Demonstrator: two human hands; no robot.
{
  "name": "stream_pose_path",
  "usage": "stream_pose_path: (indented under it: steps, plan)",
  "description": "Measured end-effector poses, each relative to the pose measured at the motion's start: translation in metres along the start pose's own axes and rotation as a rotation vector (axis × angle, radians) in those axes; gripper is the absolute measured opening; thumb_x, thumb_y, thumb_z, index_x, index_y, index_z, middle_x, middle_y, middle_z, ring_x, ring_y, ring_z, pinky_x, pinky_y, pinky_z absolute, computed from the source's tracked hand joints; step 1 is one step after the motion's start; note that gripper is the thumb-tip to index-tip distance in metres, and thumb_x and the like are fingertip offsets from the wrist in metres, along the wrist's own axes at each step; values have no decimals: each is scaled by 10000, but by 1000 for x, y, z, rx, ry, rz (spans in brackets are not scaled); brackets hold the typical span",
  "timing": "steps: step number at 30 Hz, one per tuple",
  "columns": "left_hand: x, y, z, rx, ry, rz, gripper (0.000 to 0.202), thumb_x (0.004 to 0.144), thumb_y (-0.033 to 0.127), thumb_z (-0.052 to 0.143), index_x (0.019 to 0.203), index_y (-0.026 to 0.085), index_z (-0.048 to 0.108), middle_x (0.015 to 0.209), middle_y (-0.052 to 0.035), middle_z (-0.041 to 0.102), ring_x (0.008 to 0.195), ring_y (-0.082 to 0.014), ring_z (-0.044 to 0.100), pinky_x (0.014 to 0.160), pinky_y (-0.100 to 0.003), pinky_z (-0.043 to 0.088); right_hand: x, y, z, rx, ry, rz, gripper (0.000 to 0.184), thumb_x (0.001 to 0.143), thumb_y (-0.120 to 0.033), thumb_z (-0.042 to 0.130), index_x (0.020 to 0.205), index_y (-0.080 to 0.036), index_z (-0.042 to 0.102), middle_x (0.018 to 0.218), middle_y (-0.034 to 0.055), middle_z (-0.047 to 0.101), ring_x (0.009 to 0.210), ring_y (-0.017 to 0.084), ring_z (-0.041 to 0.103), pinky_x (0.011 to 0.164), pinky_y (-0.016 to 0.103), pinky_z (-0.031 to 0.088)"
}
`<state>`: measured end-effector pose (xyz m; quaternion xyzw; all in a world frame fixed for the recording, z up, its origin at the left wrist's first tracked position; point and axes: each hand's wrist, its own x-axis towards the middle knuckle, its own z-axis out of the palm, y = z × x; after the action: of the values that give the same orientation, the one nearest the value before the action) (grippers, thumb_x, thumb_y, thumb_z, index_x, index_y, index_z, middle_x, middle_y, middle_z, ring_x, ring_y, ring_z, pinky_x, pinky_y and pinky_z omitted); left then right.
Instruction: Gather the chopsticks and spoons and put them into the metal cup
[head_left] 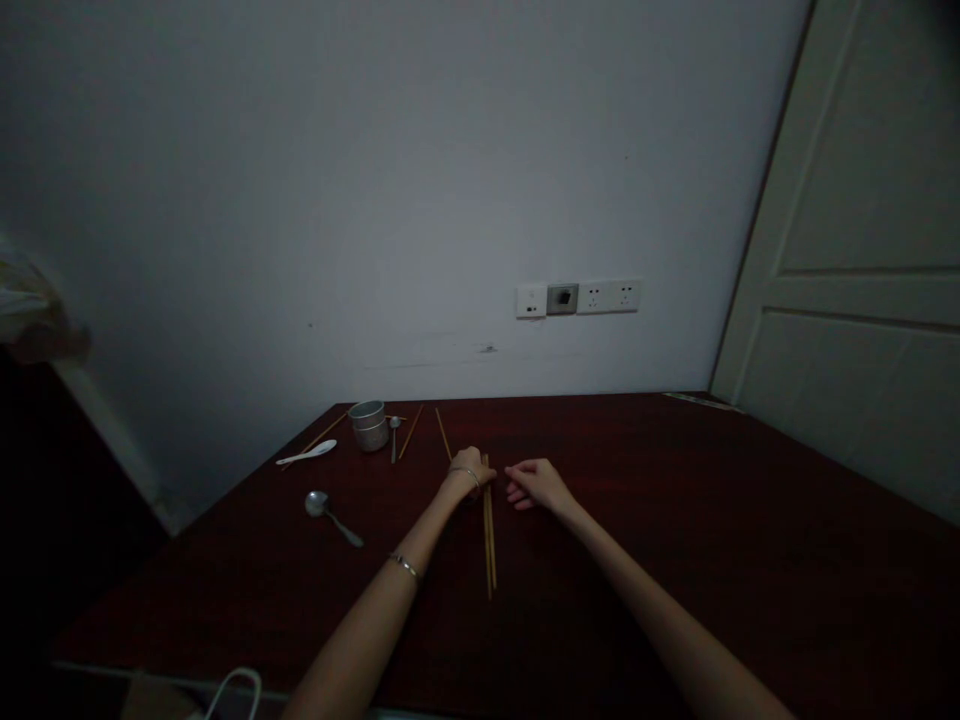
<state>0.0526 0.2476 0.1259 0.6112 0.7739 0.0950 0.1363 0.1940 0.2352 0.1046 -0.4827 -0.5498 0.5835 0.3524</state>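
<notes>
My left hand (470,467) is closed around the upper part of a pair of wooden chopsticks (489,540), its thumb lying across them. Their lower ends point toward me, side by side above the dark red table. Just to the right, my right hand (538,484) hovers near the chopsticks without touching them. Its fingers are loosely bent and apart, with nothing visible in them. Another chopstick (443,433) lies behind my left hand, its near end hidden by it.
A metal cup (369,427) stands at the back left of the table (645,560). Around it lie a white spoon (309,453), a small metal spoon (394,436) and more chopsticks (411,432). Nearer is a larger metal spoon (330,516). The wall carries sockets (607,296).
</notes>
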Motion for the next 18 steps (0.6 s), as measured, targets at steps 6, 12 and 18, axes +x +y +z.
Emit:
stream_pose_path:
  steps: [6,12,18]
  plan:
    - [-6,4,-5,101,-20,47,358,611,331,636,903,125,657,871,-147,675,764,-210,650,582,-194,467,-3,-1,-5,-12,19,11,146,804,-248,522,742,-116,515,541,14,581,432,111,580,381,218,492]
    - [-4,3,-6,72,-59,69,355,607,319,633,897,116,660,865,-148,675,686,-208,655,547,-207,474,-1,1,-8,-37,15,19,148,812,-244,500,736,-119,522,542,11,582,424,104,573,371,203,481]
    - [0,-3,-2,30,-58,74,301,624,283,618,856,97,659,829,-151,677,700,-220,655,533,-213,483,-3,0,-10,-32,32,27,116,809,-230,497,772,-122,515,556,9,589,424,94,570,382,189,472]
